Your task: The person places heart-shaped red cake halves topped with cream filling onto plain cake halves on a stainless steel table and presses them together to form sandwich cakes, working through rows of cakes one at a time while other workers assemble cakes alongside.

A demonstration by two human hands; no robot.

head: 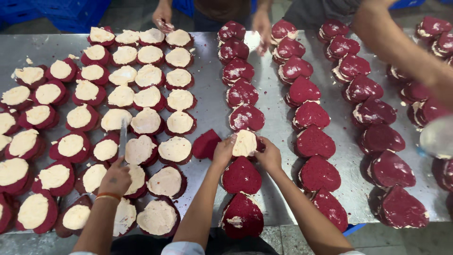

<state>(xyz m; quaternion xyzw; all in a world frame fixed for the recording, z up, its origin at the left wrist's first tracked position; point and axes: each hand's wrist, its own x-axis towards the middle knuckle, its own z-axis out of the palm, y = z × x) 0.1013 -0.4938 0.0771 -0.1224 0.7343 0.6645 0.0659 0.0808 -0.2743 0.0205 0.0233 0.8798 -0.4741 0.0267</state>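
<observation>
Gripping a cream-topped red heart cake (pixel 245 143) between the left hand (pixel 222 152) and right hand (pixel 269 156), just at 12 o'clock of a bare red heart layer (pixel 241 175), the soft cream could probably be smeared if squeezed.

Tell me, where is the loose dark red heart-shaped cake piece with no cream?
In the head view, the bare red heart-shaped cake layer lies flat on the steel table, just left of the person's left hand.
</observation>
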